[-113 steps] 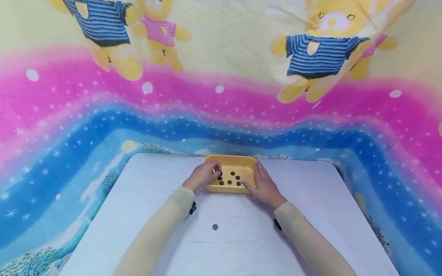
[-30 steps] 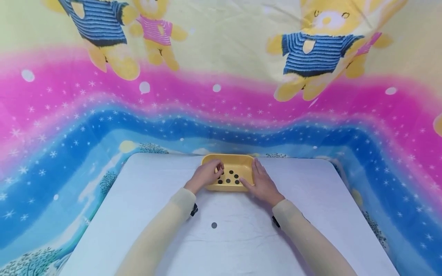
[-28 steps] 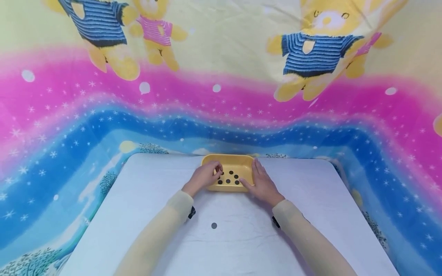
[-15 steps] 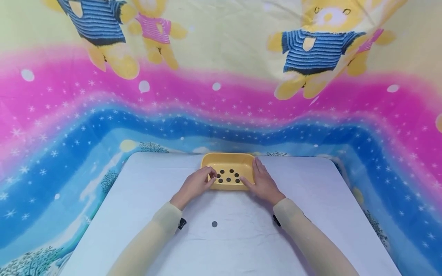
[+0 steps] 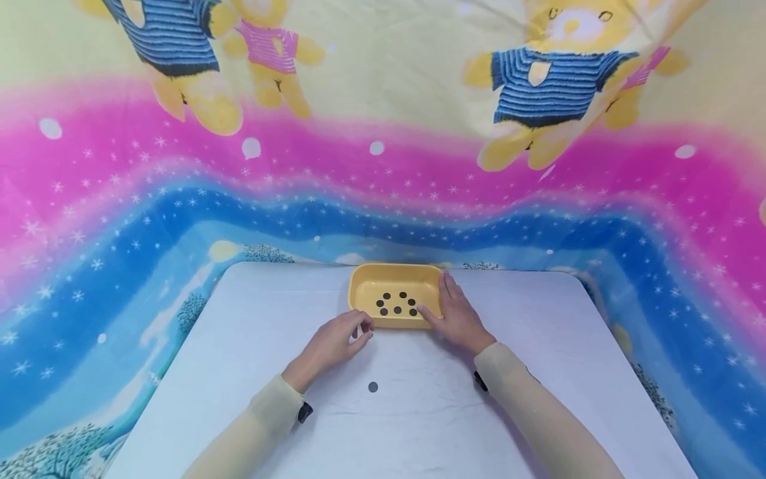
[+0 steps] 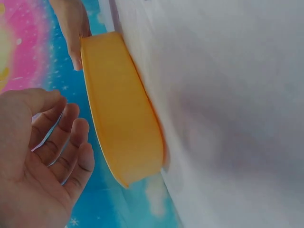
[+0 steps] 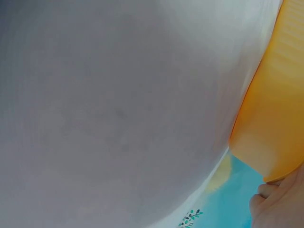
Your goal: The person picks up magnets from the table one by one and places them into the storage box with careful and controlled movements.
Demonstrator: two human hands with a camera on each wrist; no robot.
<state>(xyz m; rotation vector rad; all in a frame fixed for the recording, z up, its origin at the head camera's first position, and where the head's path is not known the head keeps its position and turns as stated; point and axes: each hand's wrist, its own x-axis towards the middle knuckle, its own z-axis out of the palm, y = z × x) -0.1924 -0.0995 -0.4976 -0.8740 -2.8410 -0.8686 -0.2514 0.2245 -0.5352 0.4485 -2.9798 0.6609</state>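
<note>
A yellow plastic tray [image 5: 395,324] stands at the back of the table, with several small dark round discs [image 5: 397,310] lying spread over its floor. My right hand [image 5: 459,322] holds the tray's right end, fingers straight along the outside and thumb over the front rim. Just off the tray's front left corner is my left hand [image 5: 335,340], fingers loosely curled. In the left wrist view nothing shows between the left fingers [image 6: 61,142], and they are apart from the tray wall. One more dark disc [image 5: 373,386] lies on the table in front of the tray.
White cloth covers the table [image 5: 419,426]. Behind it and at its sides hangs a colourful curtain [image 5: 383,179] with printed bears and snowflakes, close to the tray's back edge. Black straps [image 5: 305,412] show at the wrists.
My left hand has drawn out of the tray, back toward me and to the left, uncovering the discs on that side. The right hand and the disc on the table stay in place.
</note>
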